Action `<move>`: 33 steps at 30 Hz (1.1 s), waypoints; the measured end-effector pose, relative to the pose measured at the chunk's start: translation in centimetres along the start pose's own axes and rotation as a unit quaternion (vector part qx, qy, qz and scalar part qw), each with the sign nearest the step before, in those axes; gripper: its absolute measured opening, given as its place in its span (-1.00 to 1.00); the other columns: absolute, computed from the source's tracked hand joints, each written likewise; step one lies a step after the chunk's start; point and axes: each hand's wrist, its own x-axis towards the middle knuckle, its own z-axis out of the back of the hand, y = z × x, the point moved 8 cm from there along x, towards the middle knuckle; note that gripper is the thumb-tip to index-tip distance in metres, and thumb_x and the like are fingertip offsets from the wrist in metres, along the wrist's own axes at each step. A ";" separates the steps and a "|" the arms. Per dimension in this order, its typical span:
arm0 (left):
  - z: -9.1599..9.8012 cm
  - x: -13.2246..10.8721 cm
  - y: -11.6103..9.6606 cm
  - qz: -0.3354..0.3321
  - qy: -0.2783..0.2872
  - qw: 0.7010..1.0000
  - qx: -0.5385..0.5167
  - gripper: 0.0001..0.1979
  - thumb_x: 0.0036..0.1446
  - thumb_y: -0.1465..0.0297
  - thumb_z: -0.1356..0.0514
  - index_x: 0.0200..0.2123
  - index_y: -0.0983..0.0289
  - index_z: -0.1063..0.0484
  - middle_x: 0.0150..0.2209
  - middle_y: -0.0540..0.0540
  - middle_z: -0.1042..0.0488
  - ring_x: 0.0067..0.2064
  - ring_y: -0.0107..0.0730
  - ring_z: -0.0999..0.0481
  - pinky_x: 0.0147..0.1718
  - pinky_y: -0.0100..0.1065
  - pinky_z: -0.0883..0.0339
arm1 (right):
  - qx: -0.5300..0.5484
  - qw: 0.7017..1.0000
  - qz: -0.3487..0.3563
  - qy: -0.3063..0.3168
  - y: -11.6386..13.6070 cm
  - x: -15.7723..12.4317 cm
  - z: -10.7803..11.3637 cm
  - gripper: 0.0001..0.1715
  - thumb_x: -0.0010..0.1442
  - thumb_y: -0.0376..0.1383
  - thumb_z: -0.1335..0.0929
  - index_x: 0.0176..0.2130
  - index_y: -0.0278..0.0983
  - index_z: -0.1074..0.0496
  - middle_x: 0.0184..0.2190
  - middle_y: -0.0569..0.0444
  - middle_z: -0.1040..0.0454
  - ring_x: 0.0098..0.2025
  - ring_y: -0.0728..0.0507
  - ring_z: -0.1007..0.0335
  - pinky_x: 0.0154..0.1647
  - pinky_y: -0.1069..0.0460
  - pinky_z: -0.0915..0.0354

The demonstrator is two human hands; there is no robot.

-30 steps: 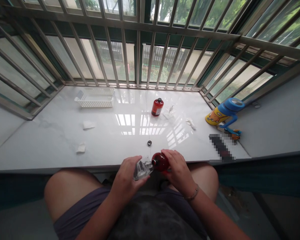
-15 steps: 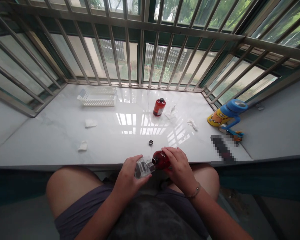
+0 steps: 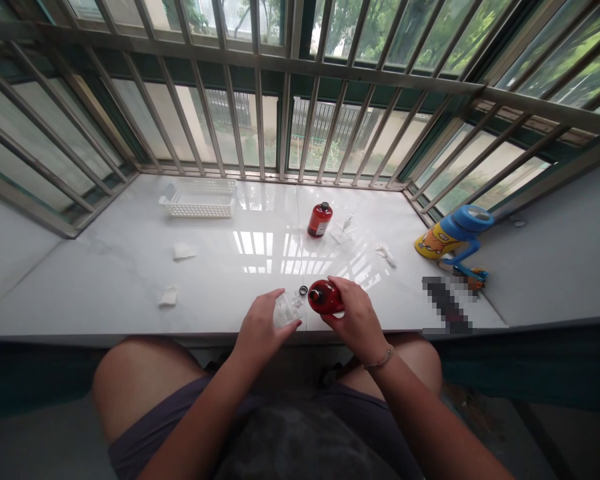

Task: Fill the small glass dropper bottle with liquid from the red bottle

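The left hand [image 3: 261, 323] grips one clear bottle [image 3: 285, 311] and the right hand [image 3: 359, 313] one red bottle [image 3: 325, 298], the two bottles side by side at the near edge of the tabletop [image 3: 105, 267]. One black ring [image 3: 303, 291] shows just beside them. A second red bottle [image 3: 320, 221] stands farther back, dark-capped. Off left are one white basket [image 3: 200, 210] and two white scraps [image 3: 184, 251]; off right, one yellow-and-blue flask [image 3: 450, 231].

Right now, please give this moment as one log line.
left hand: holds clear bottle; right hand: holds red bottle; ring: on counter
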 end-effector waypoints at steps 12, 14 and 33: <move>0.7 3.8 0.8 0.018 -0.023 0.999 -0.019 -0.28 0.11 0.25 -0.55 0.28 0.13 -0.38 0.23 0.17 -0.54 0.25 0.05 -0.55 0.29 0.03 -0.46 | -0.047 0.998 0.015 -0.026 -2.5 3.5 -0.9 -0.18 0.18 -0.37 -0.50 0.36 -0.16 -0.29 0.22 -0.11 -0.52 0.20 -0.39 -0.46 0.24 -0.31 -0.41; 0.7 4.1 0.3 0.003 -0.021 0.999 -0.030 -0.28 0.13 0.24 -0.55 0.30 0.12 -0.38 0.24 0.17 -0.54 0.25 0.04 -0.55 0.29 0.02 -0.46 | -0.057 0.998 0.019 -0.028 -2.3 3.8 -0.7 -0.18 0.18 -0.38 -0.50 0.35 -0.17 -0.30 0.21 -0.11 -0.52 0.19 -0.39 -0.46 0.23 -0.31 -0.40; 0.1 4.6 -0.9 -0.002 -0.012 0.995 -0.097 -0.28 0.12 0.23 -0.56 0.29 0.12 -0.39 0.23 0.17 -0.53 0.21 0.00 -0.57 0.26 0.04 -0.49 | -0.119 0.991 0.056 -0.028 -2.0 4.0 -0.4 -0.25 0.30 -0.36 -0.46 0.39 -0.17 -0.27 0.26 -0.13 -0.49 0.28 -0.36 -0.41 0.36 -0.31 -0.24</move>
